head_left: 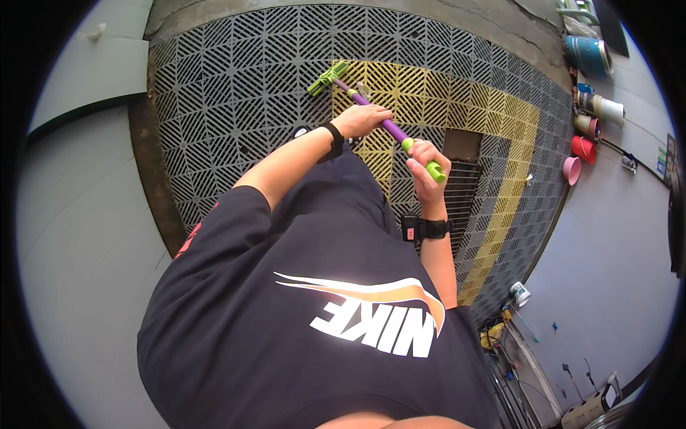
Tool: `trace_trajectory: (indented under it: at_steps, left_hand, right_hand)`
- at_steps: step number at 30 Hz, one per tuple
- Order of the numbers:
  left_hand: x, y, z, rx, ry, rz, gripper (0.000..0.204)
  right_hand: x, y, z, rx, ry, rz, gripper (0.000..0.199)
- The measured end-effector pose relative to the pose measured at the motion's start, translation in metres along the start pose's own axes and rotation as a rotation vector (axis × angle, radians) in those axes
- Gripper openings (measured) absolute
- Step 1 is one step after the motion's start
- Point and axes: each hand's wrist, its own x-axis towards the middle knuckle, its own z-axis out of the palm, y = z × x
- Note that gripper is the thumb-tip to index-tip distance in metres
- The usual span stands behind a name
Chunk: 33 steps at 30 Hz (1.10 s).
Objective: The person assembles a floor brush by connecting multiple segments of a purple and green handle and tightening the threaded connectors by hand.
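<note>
Mop (361, 100) angling down onto grate (236, 79), green head (327, 79) resting near yellow tiles (457, 93). Left hand (363, 119) gripping purple shaft mid-length, right hand (423, 166) clamping green end; hands apart. Risk: head snagging in grate slots, jerking handle loose; buckets (589, 53) standing well apart.

Mop handle (389, 129) glossy purple plastic; floor grating (236, 86) matt grey plastic; shirt (300, 314) dark cloth.

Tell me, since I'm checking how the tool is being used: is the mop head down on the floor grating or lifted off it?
Cannot tell. The green mop head lies over the grey grating at the handle's far end, but the overhead view shows no gap or contact.
</note>
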Motion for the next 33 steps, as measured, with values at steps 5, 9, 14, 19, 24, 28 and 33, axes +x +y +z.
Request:
trace_trajectory:
  at_steps: [5, 9, 14, 19, 24, 28, 33]
  left_hand:
    - [-0.026, 0.014, -0.009, -0.014, 0.129, -0.029, 0.023]
    - [-0.029, 0.014, -0.016, 0.057, 0.139, -0.088, 0.016]
    - [0.006, 0.01, -0.004, 0.116, 0.217, -0.083, 0.026]
    - [0.069, 0.025, 0.04, 0.129, 0.247, -0.138, 0.025]
    - [0.163, 0.053, 0.108, 0.13, 0.214, -0.091, 0.02]
    - [0.251, 0.092, 0.169, 0.063, 0.163, -0.053, 0.024]
    - [0.35, 0.135, 0.208, -0.073, 0.201, -0.091, 0.023]
  right_hand:
    - [-0.002, -0.002, 0.017, -0.005, -0.072, 0.001, 0.024]
    - [0.009, -0.004, 0.017, -0.006, -0.152, 0.002, 0.026]
    - [0.039, -0.005, -0.026, -0.032, -0.224, -0.005, 0.026]
    - [0.052, -0.003, -0.107, -0.023, -0.134, 0.012, 0.023]
    - [0.065, -0.008, -0.24, 0.011, -0.223, 0.021, 0.021]
    - [0.067, -0.038, -0.342, -0.018, -0.22, 0.095, 0.02]
    - [0.098, -0.074, -0.42, -0.192, -0.263, 0.135, 0.02]
